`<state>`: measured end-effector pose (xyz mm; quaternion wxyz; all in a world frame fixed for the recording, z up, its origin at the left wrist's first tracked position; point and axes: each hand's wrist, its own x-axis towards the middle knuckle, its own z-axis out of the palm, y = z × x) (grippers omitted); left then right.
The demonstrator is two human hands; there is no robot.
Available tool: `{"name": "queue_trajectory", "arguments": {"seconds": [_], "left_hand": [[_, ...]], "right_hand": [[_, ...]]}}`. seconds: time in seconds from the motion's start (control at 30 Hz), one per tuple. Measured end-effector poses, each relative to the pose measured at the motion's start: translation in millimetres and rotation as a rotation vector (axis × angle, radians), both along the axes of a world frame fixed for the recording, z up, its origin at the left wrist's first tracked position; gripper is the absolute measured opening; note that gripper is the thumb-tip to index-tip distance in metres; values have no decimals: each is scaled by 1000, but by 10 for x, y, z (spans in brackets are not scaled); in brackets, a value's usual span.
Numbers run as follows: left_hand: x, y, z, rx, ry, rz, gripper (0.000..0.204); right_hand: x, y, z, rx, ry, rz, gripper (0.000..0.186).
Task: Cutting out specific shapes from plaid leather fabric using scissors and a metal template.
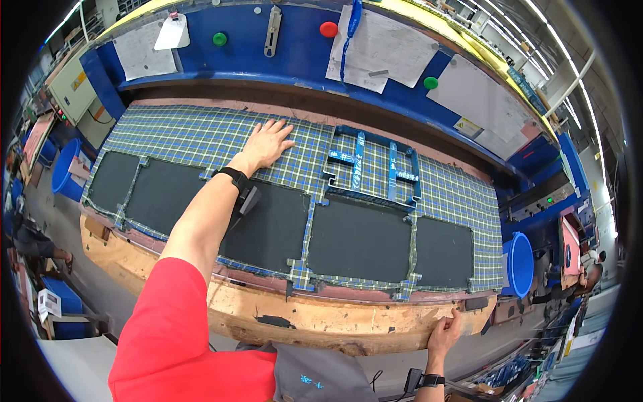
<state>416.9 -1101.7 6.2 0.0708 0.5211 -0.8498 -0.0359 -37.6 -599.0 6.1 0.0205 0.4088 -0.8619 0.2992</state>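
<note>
My left hand (268,142) lies flat with fingers spread on a green, blue and white plaid fabric (181,127). To its right, a blue metal cutting die (393,171) with cross bars rests on the same cloth. Nearer to me, large rectangular openings in the cloth show a dark surface (358,238), with narrow plaid strips (309,231) between them. My right hand (443,333) is by the front edge of a worn wooden board (362,325), its fingers partly bent and apart, with nothing seen in them.
Behind the cloth stands a blue machine beam (301,57) with papers, magnets and a hanging blue cord. Blue bins (520,264) flank the table. A control panel (546,201) sits at the right. Dark scraps (274,321) lie on the board. Other people are at the far sides.
</note>
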Motion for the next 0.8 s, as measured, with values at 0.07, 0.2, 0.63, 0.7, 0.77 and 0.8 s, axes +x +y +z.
{"name": "queue_trajectory", "arguments": {"seconds": [0.07,0.2,0.63,0.7,0.77,0.8], "left_hand": [[22,-84,-19,-14,7,10,59],[55,-179,-78,-67,52,59,57],[80,-279,-182,-196,69,61,52],[164,-272,-168,-288,183,35,49],[185,-276,-241,-327,169,52,48],[110,-254,-226,-315,175,51,47]], "right_hand": [[-19,11,-19,-16,16,12,35],[-16,0,4,6,14,2,35],[80,-11,78,57,-12,-48,34],[115,-92,74,67,9,-47,34],[93,-93,71,64,25,-34,33],[71,-69,46,42,59,-41,32]]}}
